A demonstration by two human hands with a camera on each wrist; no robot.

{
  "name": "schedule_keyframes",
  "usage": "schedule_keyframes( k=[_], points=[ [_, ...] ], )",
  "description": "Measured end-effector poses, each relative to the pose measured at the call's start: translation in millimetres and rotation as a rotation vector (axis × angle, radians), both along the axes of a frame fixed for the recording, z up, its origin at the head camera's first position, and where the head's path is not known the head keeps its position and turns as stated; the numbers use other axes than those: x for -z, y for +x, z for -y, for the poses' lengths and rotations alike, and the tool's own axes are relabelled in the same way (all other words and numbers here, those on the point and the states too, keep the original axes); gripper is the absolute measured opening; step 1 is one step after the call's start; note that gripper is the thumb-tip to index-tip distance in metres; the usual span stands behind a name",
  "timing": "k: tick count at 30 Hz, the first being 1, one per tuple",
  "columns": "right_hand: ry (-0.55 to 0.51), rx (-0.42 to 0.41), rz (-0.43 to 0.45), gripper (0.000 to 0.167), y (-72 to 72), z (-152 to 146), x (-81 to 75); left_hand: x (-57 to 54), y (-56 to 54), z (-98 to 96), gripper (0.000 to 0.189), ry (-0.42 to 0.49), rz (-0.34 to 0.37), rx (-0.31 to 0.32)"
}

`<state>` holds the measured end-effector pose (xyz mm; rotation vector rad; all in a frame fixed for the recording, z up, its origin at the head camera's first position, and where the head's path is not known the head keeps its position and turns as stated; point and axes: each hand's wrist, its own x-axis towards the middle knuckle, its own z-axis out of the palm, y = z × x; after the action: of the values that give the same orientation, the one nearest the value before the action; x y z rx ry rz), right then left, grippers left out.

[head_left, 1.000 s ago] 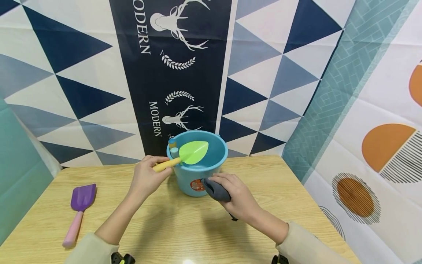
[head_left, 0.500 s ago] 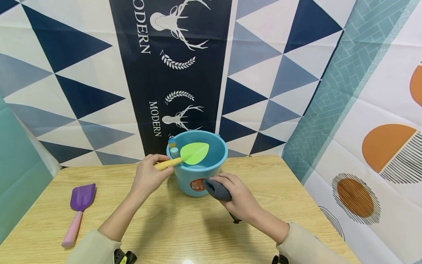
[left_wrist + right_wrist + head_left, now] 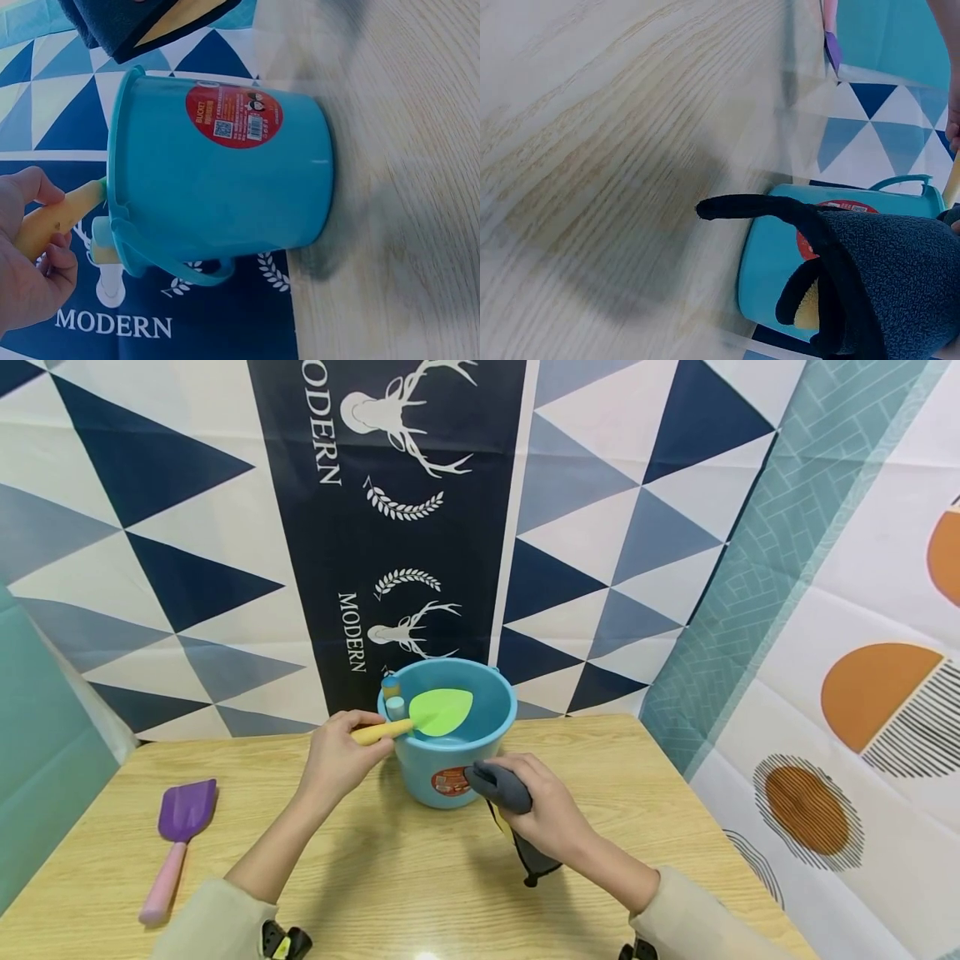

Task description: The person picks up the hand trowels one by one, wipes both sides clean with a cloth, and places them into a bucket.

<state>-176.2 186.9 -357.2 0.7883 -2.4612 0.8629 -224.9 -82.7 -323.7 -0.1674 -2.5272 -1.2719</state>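
Toy trowel [image 3: 441, 711]: yellow handle, leaf-shaped lime-green blade, located at the mouth of a light-blue bucket [image 3: 420, 768]. Blade lies over the opening; handle projects outward across the left part of the rim; contact with the rim cannot be told. Left hand [image 3: 335, 760]: thumb and fingers pinch the yellow handle. Right hand [image 3: 551, 802]: fingers curled round a dark grey-blue cloth [image 3: 502, 787], gripping it just in front of the bucket, toward the right. Cloth is folded in the grip, with a yellow inner face and dark edging; its lower part hangs beneath the hand above the wooden table [image 3: 420, 893]. Terry-like pile visible in the right wrist view. Bucket stands upright near the middle of the table's far edge, a red oval label [image 3: 450, 781] facing the near edge; left wrist view shows its blue carrying handle hanging down the side. Two items protrude at the left of the bucket's rim: one pale-blue end [image 3: 396, 707], one yellow-and-blue end [image 3: 391, 686]; lower parts hidden. Toy shovel [image 3: 184, 818], purple blade and pink handle, lies near the table's left edge, blade toward the far edge, well apart from both hands. Behind the far edge: patterned hanging fabric [image 3: 450, 552], triangles flanking a navy panel with deer heads and "MODERN"
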Motion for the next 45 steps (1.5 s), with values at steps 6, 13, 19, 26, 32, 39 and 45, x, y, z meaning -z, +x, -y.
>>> schedule_keyframes(
  k=[6, 13, 19, 26, 32, 39, 45],
  points=[
    [-0.009, 0.003, 0.050, 0.053, -1.0, 1, 5.1, 2.0, -1.9, 1.2, 0.031, 0.014, -0.002, 0.000],
    [-0.020, -0.007, 0.061, 0.054, -1.9, 4, 6.9, 3.3, -4.6, 0.2, 0.029, 0.035, -0.007, 0.000],
    [-0.034, 0.003, 0.083, 0.053, -2.9, 4, 7.3, 4.4, -8.0, -0.6, 0.029, 0.049, 0.003, -0.003],
    [-0.043, 0.005, 0.092, 0.052, -3.2, 4, 6.9, 5.3, -11.5, -0.9, 0.030, 0.076, 0.011, 0.002],
    [-0.052, 0.005, 0.094, 0.052, -2.6, 3, 5.6, 5.0, -14.6, -2.6, 0.030, 0.129, 0.042, 0.013],
    [-0.051, 0.010, 0.073, 0.050, -3.3, 0, 5.8, 3.1, -18.2, -7.2, 0.025, 0.125, -0.003, 0.028],
    [-0.047, 0.016, 0.062, 0.051, -4.0, -2, 7.0, 2.9, -20.2, -11.5, 0.025, 0.099, -0.068, 0.031]
  ],
)
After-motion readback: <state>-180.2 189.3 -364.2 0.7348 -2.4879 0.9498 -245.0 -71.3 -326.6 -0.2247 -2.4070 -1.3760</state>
